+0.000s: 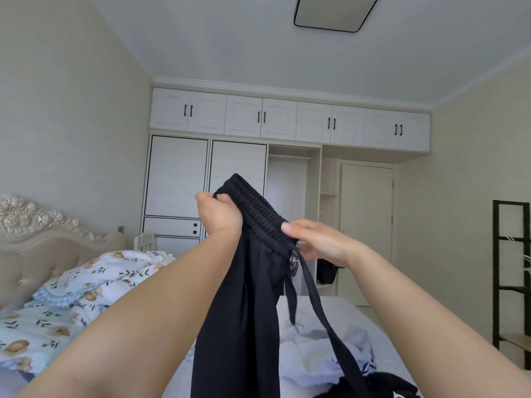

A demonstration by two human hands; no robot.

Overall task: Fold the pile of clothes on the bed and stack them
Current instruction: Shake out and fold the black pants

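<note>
I hold a pair of black trousers (244, 305) up in the air over the bed (370, 320). My left hand (219, 214) grips the elastic waistband at its upper left end. My right hand (319, 242) pinches the waistband's lower right end, thumb on top. The legs hang straight down between my forearms, and two black drawstrings dangle to the right. Below, on the mattress, lies a pile of pale blue and white clothes (330, 349) with a dark garment (382, 387) at the bottom edge.
A leaf-and-bear print duvet (71, 300) is heaped on the bed's left side by the carved headboard (34, 225). White wardrobes (207, 185) and a door (366, 225) fill the far wall. A black shelf frame (511, 271) stands at the right.
</note>
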